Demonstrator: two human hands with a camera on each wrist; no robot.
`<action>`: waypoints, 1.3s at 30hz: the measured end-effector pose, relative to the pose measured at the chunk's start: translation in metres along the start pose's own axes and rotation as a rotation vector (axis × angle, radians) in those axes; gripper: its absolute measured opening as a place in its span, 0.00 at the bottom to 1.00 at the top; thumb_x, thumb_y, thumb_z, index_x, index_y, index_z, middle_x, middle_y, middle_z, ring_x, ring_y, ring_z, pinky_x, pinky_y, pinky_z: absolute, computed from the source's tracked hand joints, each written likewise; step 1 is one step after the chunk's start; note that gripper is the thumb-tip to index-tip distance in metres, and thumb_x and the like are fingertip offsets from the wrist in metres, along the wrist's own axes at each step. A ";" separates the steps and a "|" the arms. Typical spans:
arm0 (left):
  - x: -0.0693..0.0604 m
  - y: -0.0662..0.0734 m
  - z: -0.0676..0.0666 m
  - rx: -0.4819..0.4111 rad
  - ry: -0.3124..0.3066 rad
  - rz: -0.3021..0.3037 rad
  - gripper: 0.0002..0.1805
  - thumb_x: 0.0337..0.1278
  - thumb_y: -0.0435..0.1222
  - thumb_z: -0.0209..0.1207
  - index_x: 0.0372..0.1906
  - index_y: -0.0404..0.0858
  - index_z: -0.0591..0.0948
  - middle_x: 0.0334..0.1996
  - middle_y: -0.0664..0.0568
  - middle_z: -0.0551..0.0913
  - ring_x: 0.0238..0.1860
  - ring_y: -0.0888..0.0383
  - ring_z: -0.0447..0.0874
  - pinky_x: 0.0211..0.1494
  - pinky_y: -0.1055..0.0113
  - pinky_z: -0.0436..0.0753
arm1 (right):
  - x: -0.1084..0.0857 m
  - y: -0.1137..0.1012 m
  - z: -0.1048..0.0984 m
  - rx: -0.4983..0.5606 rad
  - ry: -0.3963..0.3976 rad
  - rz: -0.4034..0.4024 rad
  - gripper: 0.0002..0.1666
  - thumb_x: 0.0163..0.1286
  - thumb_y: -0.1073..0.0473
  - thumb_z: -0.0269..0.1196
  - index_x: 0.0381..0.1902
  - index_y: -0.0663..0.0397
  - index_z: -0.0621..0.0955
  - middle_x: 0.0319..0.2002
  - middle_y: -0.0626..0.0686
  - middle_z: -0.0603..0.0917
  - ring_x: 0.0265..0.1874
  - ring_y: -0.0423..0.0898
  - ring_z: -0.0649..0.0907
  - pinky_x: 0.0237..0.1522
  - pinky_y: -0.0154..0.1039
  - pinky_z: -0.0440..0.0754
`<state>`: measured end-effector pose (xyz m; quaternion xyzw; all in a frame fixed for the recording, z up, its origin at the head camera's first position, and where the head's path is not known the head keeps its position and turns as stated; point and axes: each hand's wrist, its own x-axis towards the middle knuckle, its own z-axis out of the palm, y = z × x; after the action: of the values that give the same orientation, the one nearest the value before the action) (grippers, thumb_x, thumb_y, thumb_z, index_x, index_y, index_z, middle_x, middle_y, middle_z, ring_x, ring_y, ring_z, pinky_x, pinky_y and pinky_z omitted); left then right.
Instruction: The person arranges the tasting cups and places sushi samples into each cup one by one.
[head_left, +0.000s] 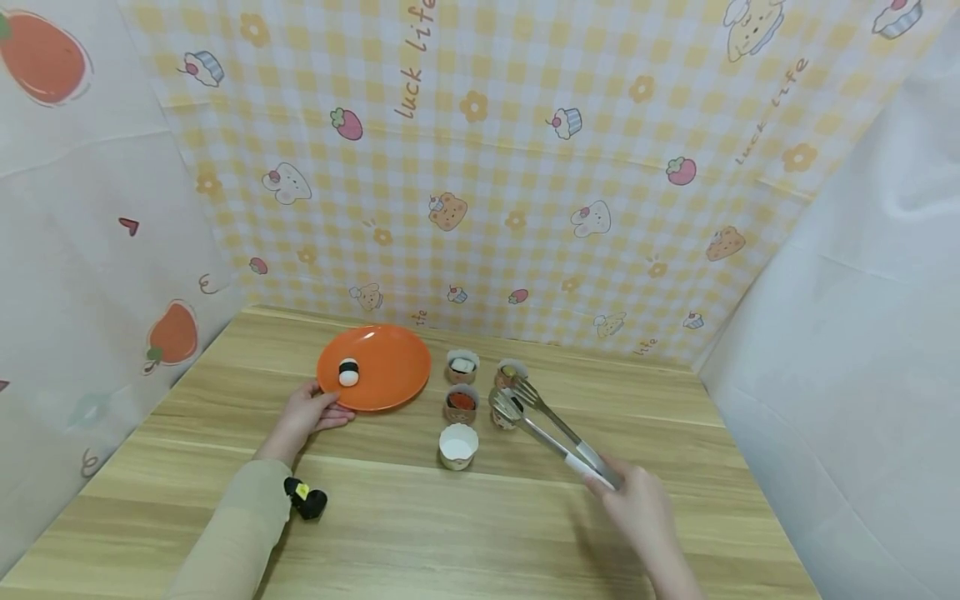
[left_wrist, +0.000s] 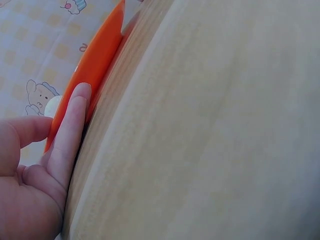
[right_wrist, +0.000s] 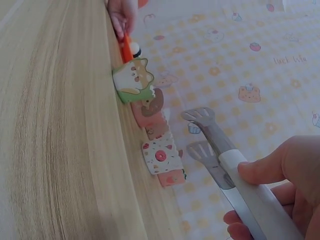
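Note:
My left hand (head_left: 302, 419) pinches the near-left rim of an orange plate (head_left: 390, 371), thumb above and fingers underneath, as the left wrist view shows. On the plate lies a small white sushi piece (head_left: 348, 372) with a black band. My right hand (head_left: 641, 507) grips metal tongs (head_left: 555, 443) with white handles. Their slotted tips are spread apart over the right-hand paper cups, with nothing visible between them. Under the tips, a near-right cup (head_left: 503, 422) is partly hidden. Behind it stands a cup with yellowish-green contents (head_left: 510, 371).
Left of the tongs, a cup with red contents (head_left: 462, 403) stands between a cup with white pieces (head_left: 462, 366) and a front cup showing its white inside (head_left: 458, 447). A patterned cloth (head_left: 480, 167) hangs behind the wooden table (head_left: 420, 533).

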<state>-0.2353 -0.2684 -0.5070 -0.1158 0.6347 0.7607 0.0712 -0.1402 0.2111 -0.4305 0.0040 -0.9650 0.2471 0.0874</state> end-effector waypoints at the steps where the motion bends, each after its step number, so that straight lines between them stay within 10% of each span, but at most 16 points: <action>1: 0.000 0.000 0.000 0.000 0.001 -0.001 0.32 0.73 0.30 0.43 0.72 0.24 0.44 0.28 0.43 0.85 0.29 0.53 0.87 0.38 0.62 0.86 | 0.000 0.000 0.000 0.004 -0.002 0.002 0.27 0.56 0.51 0.72 0.53 0.57 0.83 0.36 0.60 0.86 0.19 0.44 0.74 0.19 0.40 0.71; 11: 0.000 0.000 0.000 0.009 -0.003 0.000 0.30 0.73 0.30 0.43 0.71 0.24 0.46 0.28 0.44 0.84 0.29 0.53 0.87 0.38 0.62 0.86 | 0.009 -0.008 0.002 0.076 -0.033 -0.023 0.28 0.57 0.53 0.71 0.55 0.57 0.82 0.19 0.48 0.80 0.08 0.41 0.67 0.10 0.34 0.66; 39: 0.002 -0.005 -0.002 0.030 -0.010 0.027 0.25 0.73 0.30 0.42 0.66 0.21 0.51 0.27 0.43 0.84 0.30 0.54 0.87 0.38 0.63 0.86 | 0.035 -0.042 0.012 0.082 -0.024 -0.091 0.28 0.57 0.50 0.71 0.54 0.54 0.82 0.38 0.58 0.85 0.15 0.42 0.73 0.17 0.37 0.72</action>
<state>-0.2361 -0.2698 -0.5127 -0.1020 0.6471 0.7527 0.0658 -0.1749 0.1697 -0.4144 0.0544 -0.9539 0.2822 0.0865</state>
